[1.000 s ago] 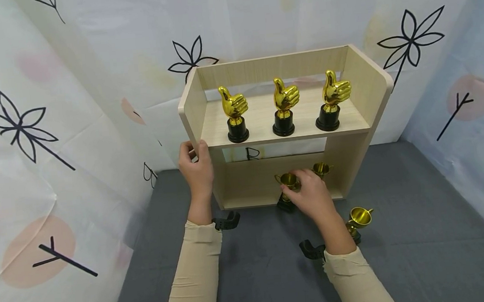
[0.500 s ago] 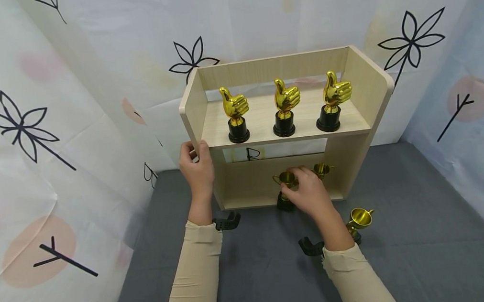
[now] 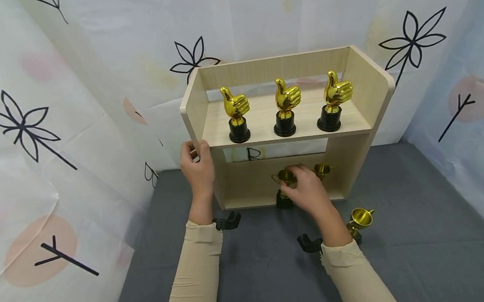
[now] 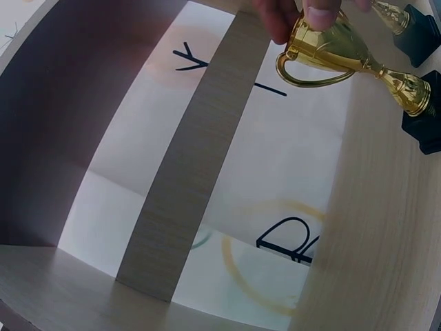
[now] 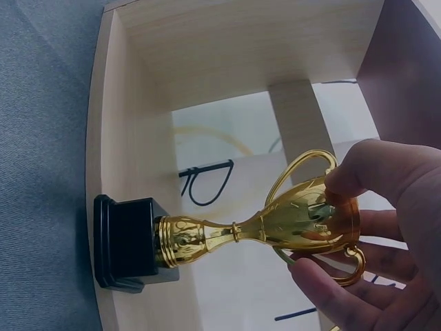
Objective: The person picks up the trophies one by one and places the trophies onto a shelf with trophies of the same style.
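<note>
My right hand (image 3: 307, 188) pinches a gold trophy cup (image 3: 285, 177) by its bowl, thumb on one side and fingers on the other. The cup's black base (image 5: 127, 241) is at the front edge of the lower shelf; whether it touches the board I cannot tell. Behind the hand, a second trophy cup (image 3: 322, 169) stands on the lower shelf, partly hidden. My left hand (image 3: 198, 174) grips the left side panel of the wooden shelf unit (image 3: 370, 82). In the left wrist view, the held cup (image 4: 327, 45) shows at the upper right, with right-hand fingers on its bowl.
On the upper shelf stand three gold thumbs-up trophies, the left (image 3: 237, 115), middle (image 3: 286, 109) and right (image 3: 333, 102). Another trophy cup (image 3: 360, 218) stands on the grey tabletop (image 3: 424, 212), beside my right wrist. Patterned cloth (image 3: 87, 63) hangs behind and at the sides.
The held trophy cup has shifted slightly left and come more upright, with my right hand moving along. My left hand keeps its grip on the side panel.
</note>
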Available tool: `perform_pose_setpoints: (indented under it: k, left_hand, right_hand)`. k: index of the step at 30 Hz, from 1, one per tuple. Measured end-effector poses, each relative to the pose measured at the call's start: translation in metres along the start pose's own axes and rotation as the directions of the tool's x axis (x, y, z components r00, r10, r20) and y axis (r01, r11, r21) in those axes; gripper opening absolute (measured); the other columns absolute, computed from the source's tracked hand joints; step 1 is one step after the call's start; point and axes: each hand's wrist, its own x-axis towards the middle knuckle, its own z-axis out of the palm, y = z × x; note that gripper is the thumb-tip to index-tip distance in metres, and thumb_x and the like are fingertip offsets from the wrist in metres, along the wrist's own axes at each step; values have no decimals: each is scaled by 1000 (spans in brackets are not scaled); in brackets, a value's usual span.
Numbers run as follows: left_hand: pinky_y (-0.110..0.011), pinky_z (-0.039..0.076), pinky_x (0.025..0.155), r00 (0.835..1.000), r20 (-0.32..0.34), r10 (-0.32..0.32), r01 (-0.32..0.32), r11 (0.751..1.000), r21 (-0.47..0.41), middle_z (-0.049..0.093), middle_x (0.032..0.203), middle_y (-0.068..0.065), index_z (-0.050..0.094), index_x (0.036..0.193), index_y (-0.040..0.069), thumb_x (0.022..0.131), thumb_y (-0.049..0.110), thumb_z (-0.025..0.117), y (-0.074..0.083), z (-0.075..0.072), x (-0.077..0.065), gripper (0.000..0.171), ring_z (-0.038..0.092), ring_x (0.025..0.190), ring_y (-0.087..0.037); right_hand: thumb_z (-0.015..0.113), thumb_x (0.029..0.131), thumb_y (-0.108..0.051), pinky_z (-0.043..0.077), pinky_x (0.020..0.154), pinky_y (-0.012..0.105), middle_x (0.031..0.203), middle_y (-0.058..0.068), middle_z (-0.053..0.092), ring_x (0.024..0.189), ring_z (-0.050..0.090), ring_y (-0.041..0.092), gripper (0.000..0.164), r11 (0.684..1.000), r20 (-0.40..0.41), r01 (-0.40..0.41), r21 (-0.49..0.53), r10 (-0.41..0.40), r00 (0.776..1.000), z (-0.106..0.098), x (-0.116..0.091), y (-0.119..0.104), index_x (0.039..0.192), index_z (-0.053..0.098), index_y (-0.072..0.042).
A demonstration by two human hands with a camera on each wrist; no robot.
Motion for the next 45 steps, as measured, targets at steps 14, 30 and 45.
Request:
perform_pose_setpoints:
  k: [14,30,45]
  left_hand:
    - [-39,50,76,1000,7,25,-25,999,21,66,107,-20,67,108,-1,99,32,65,-12,-3,5,34,64,94,-32]
    - [-29,47,75,1000,7,-5,5,1000,-6,63,112,-30,63,110,-9,103,16,58,8,0,-2,27,57,90,-15]
    - [-35,48,75,1000,17,2,-2,1000,-12,62,110,-30,63,109,-9,102,16,58,25,-3,-8,26,58,91,-24]
  right_hand:
    - [71,95,-19,55,96,58,134,24,67,118,68,41,46,1000,19,-3,16,3,1000,3,7,1,137,66,0]
    - [73,94,-14,55,93,57,137,25,65,115,68,40,47,998,19,5,55,-6,1000,6,11,4,139,65,-1]
    - [79,91,-16,48,108,63,148,28,55,136,56,46,62,997,50,-5,78,1,999,-1,7,5,147,58,-1]
